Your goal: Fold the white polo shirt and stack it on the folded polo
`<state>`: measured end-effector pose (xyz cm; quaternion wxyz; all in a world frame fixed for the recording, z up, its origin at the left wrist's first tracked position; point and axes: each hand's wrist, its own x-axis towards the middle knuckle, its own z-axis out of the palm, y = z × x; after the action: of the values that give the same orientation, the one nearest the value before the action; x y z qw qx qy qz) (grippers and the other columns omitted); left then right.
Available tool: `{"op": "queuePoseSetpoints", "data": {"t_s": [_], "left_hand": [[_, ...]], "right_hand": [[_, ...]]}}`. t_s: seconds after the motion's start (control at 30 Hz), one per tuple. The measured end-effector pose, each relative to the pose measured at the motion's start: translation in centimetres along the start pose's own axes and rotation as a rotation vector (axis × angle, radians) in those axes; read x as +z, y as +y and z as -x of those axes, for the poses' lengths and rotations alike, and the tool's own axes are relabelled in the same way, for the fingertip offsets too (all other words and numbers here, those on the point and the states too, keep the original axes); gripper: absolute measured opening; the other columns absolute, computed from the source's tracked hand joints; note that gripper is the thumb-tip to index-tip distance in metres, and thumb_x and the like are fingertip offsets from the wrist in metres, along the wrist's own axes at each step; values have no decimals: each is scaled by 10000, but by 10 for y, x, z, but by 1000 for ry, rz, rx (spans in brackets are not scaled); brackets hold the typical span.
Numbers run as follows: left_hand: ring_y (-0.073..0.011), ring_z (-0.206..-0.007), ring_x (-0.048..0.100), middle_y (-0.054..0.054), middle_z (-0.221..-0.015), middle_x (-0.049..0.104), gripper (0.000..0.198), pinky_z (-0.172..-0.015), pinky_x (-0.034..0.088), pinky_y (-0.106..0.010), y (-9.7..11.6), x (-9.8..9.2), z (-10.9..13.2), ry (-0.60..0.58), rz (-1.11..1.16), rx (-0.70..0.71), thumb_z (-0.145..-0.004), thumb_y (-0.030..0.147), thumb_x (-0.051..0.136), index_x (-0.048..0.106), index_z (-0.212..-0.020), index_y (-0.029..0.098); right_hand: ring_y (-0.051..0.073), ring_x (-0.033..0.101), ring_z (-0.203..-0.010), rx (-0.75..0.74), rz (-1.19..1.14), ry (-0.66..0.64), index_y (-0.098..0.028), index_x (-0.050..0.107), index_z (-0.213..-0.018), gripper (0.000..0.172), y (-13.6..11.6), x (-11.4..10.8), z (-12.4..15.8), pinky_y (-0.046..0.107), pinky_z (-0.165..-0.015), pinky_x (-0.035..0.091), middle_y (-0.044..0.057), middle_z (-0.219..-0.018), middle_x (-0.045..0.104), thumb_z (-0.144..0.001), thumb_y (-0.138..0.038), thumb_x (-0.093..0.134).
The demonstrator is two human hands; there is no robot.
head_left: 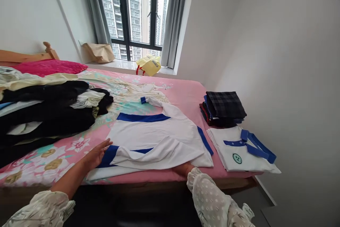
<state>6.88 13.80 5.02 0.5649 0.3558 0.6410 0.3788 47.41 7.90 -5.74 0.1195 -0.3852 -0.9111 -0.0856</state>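
Observation:
A white long-sleeved shirt with blue trim (159, 131) lies spread face down or folded on the bed; which side is up I cannot tell. Its near sleeve is laid across the body, the blue cuff (108, 157) pointing left. Beside that cuff is my left hand (96, 153), fingers stretched out at its edge. My right hand (183, 169) reaches beneath the shirt's near edge, and the cloth hides its fingers. The far sleeve extends toward the window, ending in another blue cuff (143, 100).
Folded white polo shirts (231, 149) lie at the bed's right edge, with a stack of dark folded clothes (225, 105) behind. A heap of loose clothes (53, 110) covers the left side. A paper bag (99, 52) and yellow bag (150, 64) are by the window.

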Motion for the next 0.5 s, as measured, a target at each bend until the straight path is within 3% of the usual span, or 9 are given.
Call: {"op": "queuePoseSetpoints", "data": {"t_s": [0.1,0.2,0.27,0.4,0.5], "left_hand": [[-260,-876,677,-88,-938,727,559,-683,532,-321,-5,-4,1,-51,-173,63,-533,492,794,665,-984,189],[-252,-740,668,-77,-791,725,537,-612,510,-312,0,0,1,25,-306,122,-434,414,837,690,-875,146],[-221,-695,646,-58,-773,714,501,-579,495,-289,2,4,-1,104,-309,188,-470,429,800,679,-867,148],[-167,-760,625,-33,-966,699,497,-575,471,-228,0,1,-6,258,-305,341,-659,496,625,629,-1061,203],[-175,-754,614,-46,-938,696,444,-547,452,-218,-13,-12,-5,297,-355,330,-610,418,657,657,-993,193]], "right_hand": [[255,509,-1243,-28,1,16,-152,725,-936,406,-1,1,4,309,-990,410,93,-1305,587,-712,61,462],[251,493,-1259,-44,4,26,-176,733,-962,510,-2,2,6,305,-991,412,84,-1307,587,-678,99,410],[234,497,-1257,-43,4,30,-197,730,-990,561,-3,1,7,293,-989,415,67,-1311,586,-673,109,382],[230,561,-1192,13,-5,43,-211,720,-1026,515,-5,-5,3,293,-977,438,69,-1282,609,-710,71,428],[241,599,-1134,161,-82,117,-232,729,-994,416,-6,-10,0,309,-971,464,66,-1214,653,-721,-3,513]]}}
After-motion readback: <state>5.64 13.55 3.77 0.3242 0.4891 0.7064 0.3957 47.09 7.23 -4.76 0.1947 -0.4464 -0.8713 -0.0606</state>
